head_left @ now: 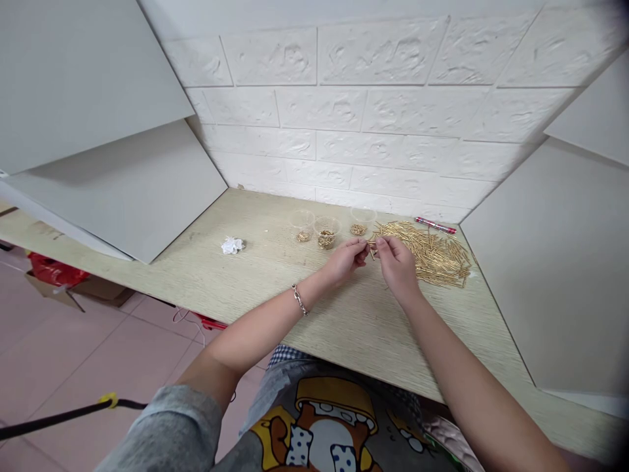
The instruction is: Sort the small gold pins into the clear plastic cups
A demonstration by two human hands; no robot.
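Over the counter (275, 288) we've got the left hand (345, 259) and right hand (396, 262) both pinched on a brass pin (372, 248); looks light, stiff, slippery, so gripping its ends seems best.

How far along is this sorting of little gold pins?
Done: three clear cups each hold a few small gold parts. In hand: left hand and right hand pinch one piece between them. Left: a big pile of gold pins waits on the table.

**A makeshift home assembly station**

A pale wood-grain counter (246, 275) sits against a white faux-brick wall (373, 111), flanked by plain grey boards (122, 183). Pink floor tiles (73, 354) and a cardboard box (93, 288) below suggest a domestic room.
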